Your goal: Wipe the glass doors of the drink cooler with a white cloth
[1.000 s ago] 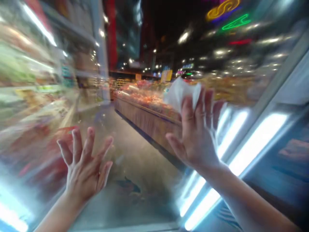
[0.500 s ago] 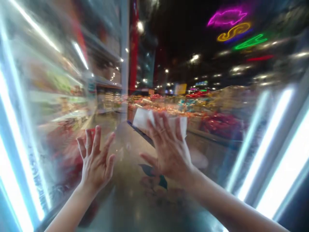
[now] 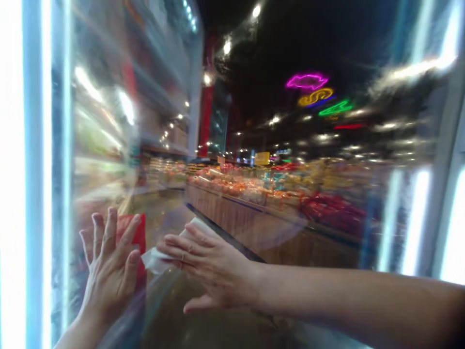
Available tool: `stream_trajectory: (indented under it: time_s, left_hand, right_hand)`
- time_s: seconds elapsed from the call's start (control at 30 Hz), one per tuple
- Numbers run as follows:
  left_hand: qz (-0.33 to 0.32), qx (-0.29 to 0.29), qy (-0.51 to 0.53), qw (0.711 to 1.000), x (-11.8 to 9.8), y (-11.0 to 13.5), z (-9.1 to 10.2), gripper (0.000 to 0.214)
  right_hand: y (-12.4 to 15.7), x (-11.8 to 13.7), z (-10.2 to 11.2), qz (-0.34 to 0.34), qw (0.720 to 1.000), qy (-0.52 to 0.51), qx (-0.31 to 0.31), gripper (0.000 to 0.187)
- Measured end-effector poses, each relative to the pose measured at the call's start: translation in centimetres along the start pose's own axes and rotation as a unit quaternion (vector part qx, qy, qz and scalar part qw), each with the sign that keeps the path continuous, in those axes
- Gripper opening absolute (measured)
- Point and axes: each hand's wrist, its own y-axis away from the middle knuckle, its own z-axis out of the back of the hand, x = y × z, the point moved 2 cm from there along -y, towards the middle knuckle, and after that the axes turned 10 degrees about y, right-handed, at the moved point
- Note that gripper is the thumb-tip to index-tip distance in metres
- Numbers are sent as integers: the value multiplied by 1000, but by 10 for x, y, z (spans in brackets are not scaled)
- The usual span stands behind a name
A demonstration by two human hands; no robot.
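My right hand [image 3: 221, 272] lies flat with outstretched fingers over a folded white cloth [image 3: 155, 263], holding it against a clear glass pane [image 3: 170, 315]. The cloth shows past the fingertips and above the knuckles; whether it is fabric or paper I cannot tell. To the left, my left hand [image 3: 108, 274] has its fingers spread and holds nothing. Its palm faces the glass, though contact is hidden. A red panel [image 3: 140, 232] shows just behind its fingers.
Bright light tubes [image 3: 46, 169] stand upright at the left, with more at the right [image 3: 414, 223]. Beyond the glass are a wood-sided display stand [image 3: 225, 206] heaped with colourful goods, and blurred shelves [image 3: 98, 160]. Neon signs [image 3: 307, 81] glow high up.
My right hand has swept left and down with the cloth, turning its fingers leftward. My left hand appears lower and further left. The camera view has tilted and shifted.
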Motion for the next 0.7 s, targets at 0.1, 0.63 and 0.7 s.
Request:
stream_trajectory:
  time_s: [0.1,0.63,0.7]
  left_hand:
    - [20,-14,17,1000,14,-4,6,56]
    - [26,-50,22,998,30,-4,15,61]
    - [-10,-39,4,999,18,-7,7,64]
  right_hand:
    - [-50,-32,-1,-6,1000,14,-23,97]
    - [-116,-114,12,-233,970,51,-39,81]
    - [-76,-88,10,-118,992,41,-30,91]
